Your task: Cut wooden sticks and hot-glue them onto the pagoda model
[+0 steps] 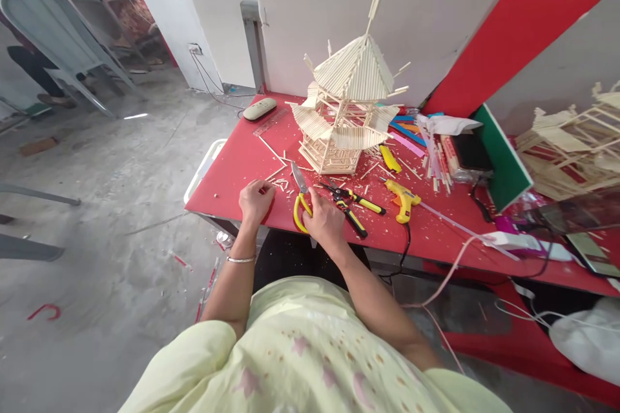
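Note:
My right hand (325, 218) grips a pair of scissors by the yellow handles (297, 214), and the scissors' blades (299, 179) point away from me, closed together or nearly so. To the left, my left hand (256, 202) rests at the table's front edge with its fingers curled in; what they hold, if anything, I cannot make out. Beyond both hands stands a pagoda-like model (356, 71) built of thin wooden sticks. Cut stick pieces (279, 186) lie scattered between it and my left hand. Black-and-yellow pliers (352, 219) lie just right of my right hand.
The red table (227, 171) also bears a yellow glue gun (403, 199) with a cord, a yellow cutter (389, 159), a pale oblong case (260, 109) and bundled sticks (434, 164). Another stick model (571, 148) stands at right. Other people sit far left near a chair (53, 29).

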`<state>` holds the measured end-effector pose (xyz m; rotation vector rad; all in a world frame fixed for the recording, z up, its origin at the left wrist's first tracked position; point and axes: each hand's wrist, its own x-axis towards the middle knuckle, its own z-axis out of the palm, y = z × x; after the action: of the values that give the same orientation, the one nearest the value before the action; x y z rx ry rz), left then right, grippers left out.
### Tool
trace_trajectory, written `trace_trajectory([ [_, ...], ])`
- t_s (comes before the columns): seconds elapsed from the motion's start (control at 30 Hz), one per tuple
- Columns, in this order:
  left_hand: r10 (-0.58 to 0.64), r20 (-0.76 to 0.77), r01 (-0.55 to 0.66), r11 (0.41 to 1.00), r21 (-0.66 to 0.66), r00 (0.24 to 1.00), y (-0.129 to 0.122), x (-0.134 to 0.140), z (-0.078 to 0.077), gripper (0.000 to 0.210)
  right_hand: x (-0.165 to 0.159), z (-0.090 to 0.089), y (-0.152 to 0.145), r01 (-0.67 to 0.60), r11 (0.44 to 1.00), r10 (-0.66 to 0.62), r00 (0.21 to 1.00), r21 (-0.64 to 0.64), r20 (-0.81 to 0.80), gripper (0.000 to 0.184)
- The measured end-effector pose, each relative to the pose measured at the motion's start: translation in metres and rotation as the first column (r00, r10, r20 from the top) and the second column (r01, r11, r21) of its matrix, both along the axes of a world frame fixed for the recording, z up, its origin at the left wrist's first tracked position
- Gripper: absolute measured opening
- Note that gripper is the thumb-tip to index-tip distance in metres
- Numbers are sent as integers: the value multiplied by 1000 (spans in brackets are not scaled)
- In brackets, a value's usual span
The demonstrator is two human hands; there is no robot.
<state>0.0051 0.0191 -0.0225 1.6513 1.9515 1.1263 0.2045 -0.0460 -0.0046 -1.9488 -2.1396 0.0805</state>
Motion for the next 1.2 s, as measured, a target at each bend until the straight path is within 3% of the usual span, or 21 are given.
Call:
trace_trajectory([
  [0.63, 55, -31, -58, 996, -68, 998, -1, 3, 4, 6, -1, 1, 0, 30, 999, -30, 1000, -9, -6, 65],
  [0.9, 28, -74, -23, 998, 62, 997, -5, 10, 3, 39, -1, 2, -1, 23, 1000, -23, 1000, 5, -6, 66],
  [1.07, -87, 23, 82, 983, 162, 996, -5, 9, 0, 27, -1, 2, -1, 21, 1000, -20, 1000, 17, -22, 66],
  [1.2, -61, 9, 60, 994, 88, 998, -6, 8, 0, 20, -2, 2, -1, 30, 999, -29, 999, 24, -29, 66],
])
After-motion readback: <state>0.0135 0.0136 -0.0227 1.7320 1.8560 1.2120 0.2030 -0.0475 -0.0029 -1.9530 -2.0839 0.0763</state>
